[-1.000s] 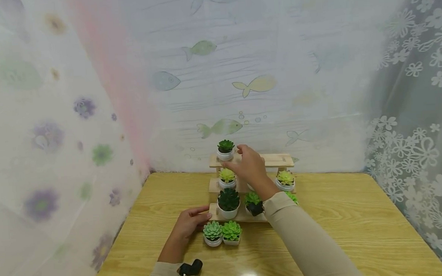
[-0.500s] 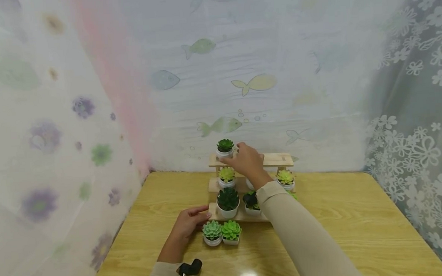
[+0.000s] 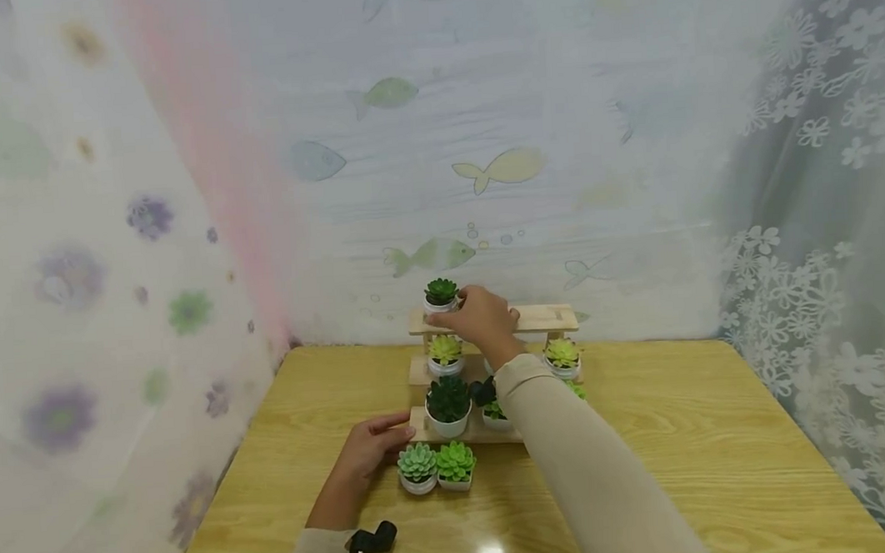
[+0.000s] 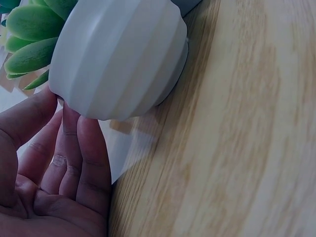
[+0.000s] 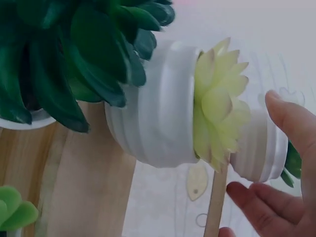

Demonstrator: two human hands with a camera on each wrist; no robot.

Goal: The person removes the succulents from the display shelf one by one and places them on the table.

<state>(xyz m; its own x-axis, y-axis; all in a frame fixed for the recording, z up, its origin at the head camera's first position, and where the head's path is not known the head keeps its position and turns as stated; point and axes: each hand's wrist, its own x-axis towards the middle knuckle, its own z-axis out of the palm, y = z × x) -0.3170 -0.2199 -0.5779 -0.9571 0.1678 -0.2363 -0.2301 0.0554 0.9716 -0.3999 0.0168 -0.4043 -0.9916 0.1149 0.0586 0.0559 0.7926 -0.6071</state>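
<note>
A three-tier wooden plant stand (image 3: 546, 317) bears several small succulents in white pots. At the left end of its top board, my right hand (image 3: 484, 314) holds a white pot with a dark green succulent (image 3: 441, 292), thumb on one side and fingers on the other. The right wrist view shows this pot (image 5: 259, 145) between the thumb and fingertips. My left hand (image 3: 369, 449) grips the left end of the bottom board, beside a pale green succulent (image 3: 418, 461) on the table. In the left wrist view that succulent's ribbed pot (image 4: 118, 59) hides the fingertips.
A bright green succulent (image 3: 455, 462) stands on the wooden table (image 3: 684, 447) in front of the stand. Yellow-green succulents (image 3: 445, 351) sit on the middle tier, and a large dark one (image 3: 448, 400) below. My right sleeve (image 3: 579, 453) covers part of the stand's right side.
My right hand has moved left from beside the top pot and closed its thumb and fingers around it. The left hand stays at the bottom board. The head view has shifted slightly.
</note>
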